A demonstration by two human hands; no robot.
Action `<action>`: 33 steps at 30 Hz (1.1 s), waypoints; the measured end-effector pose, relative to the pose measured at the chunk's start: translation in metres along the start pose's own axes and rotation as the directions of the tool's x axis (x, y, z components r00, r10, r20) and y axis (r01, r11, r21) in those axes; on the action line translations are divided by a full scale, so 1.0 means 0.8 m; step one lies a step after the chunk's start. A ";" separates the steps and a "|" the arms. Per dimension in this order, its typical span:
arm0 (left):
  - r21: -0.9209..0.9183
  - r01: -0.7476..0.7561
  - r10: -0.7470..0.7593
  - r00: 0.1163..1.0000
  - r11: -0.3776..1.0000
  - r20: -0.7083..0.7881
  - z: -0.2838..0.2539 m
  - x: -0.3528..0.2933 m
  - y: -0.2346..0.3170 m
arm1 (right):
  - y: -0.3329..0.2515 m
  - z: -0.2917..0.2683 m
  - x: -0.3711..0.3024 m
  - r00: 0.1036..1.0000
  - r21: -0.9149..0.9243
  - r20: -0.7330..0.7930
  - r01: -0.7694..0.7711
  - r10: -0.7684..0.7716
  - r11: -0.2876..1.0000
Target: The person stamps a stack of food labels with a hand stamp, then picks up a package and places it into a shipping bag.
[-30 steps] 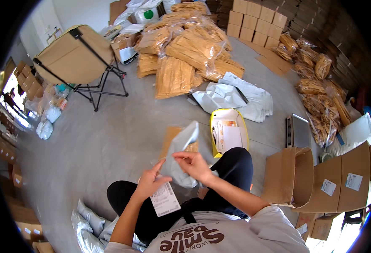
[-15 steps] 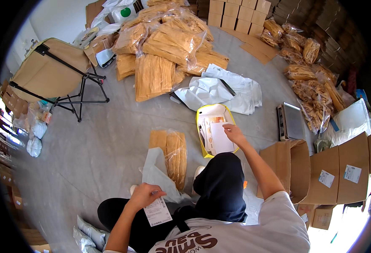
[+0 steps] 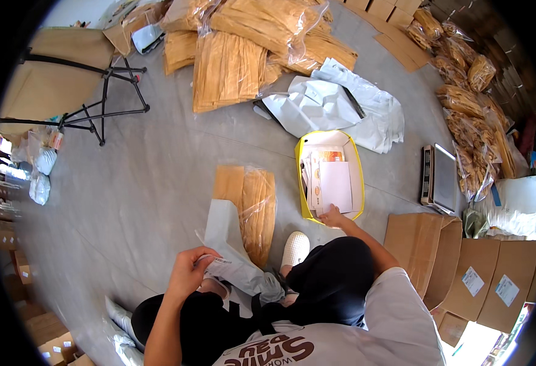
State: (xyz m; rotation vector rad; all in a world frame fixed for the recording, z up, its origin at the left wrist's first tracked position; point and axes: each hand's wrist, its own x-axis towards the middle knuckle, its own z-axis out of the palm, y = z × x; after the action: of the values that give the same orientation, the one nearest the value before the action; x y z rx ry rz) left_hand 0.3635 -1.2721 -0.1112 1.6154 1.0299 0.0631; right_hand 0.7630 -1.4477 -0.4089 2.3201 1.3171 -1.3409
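Observation:
My left hand (image 3: 188, 268) is closed in a pinch on a white printed label (image 3: 219, 261), which tilts edge-on over my knee. Just beyond it, a grey plastic mailer bag (image 3: 224, 222) lies partly across a clear bag of flat tan dried sheets (image 3: 259, 207) on the floor. My right hand (image 3: 335, 218) reaches to the near end of a yellow-rimmed box (image 3: 358, 155). Its fingers pinch the near edge of a white card (image 3: 336, 183), which lies over other cards and paper packets in the box.
A large pile of bagged tan sheets (image 3: 231, 67) lies ahead, with grey mailer bags (image 3: 371, 116) beside it. A folding chair (image 3: 67, 73) stands at the left. To the right are a flat scale (image 3: 443, 177), cardboard boxes (image 3: 414, 250) and more bagged goods (image 3: 469, 140).
My right hand has moved from the white card's far part to its near edge. My left hand has risen and shifted left, turning the label edge-on. The view has shifted too.

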 end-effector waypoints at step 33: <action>-0.151 -0.076 0.056 0.989 0.986 -0.134 0.009 0.005 0.034 | 0.025 0.021 0.023 0.993 0.099 -0.121 0.004 0.008 0.995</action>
State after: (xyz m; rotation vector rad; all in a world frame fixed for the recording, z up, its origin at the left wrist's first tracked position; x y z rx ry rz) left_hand 0.3854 -1.2734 -0.0933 1.5176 1.0434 0.2906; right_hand 0.7713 -1.4571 -0.4384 2.5046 1.3093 -1.3114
